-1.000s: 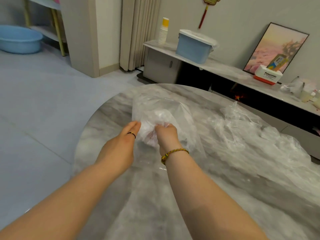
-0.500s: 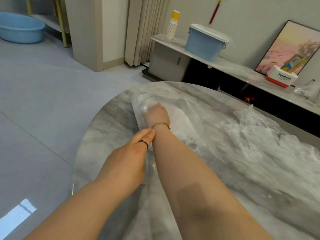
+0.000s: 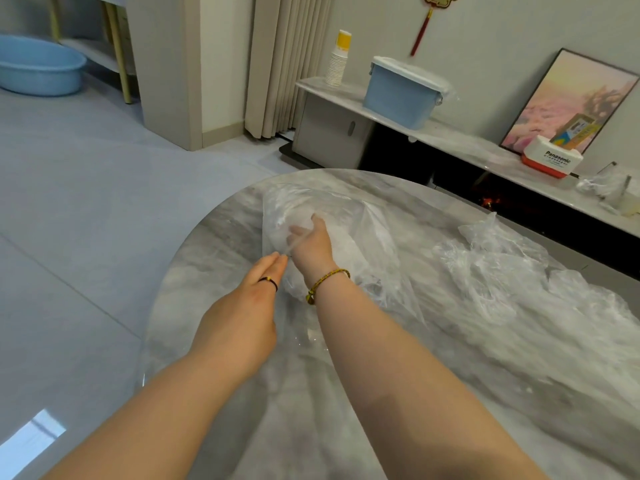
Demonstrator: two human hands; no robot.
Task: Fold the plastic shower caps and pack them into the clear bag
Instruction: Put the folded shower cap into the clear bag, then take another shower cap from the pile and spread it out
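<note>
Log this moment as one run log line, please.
step: packing caps | right hand: inside clear bag | left hand: holding bag mouth | loose caps: right, on table

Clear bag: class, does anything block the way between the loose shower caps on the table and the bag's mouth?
Nothing visible does. The clear bag lies open toward the person, the right hand inside it, the left hand at its mouth. The loose caps lie to its right across bare table.

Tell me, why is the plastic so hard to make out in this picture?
Head view: the clear bag and the pile of shower caps are see-through, lying on a pale marble table that reflects soft light; the wide lens also bends the edges, and the right hand looks slightly blurred.
</note>
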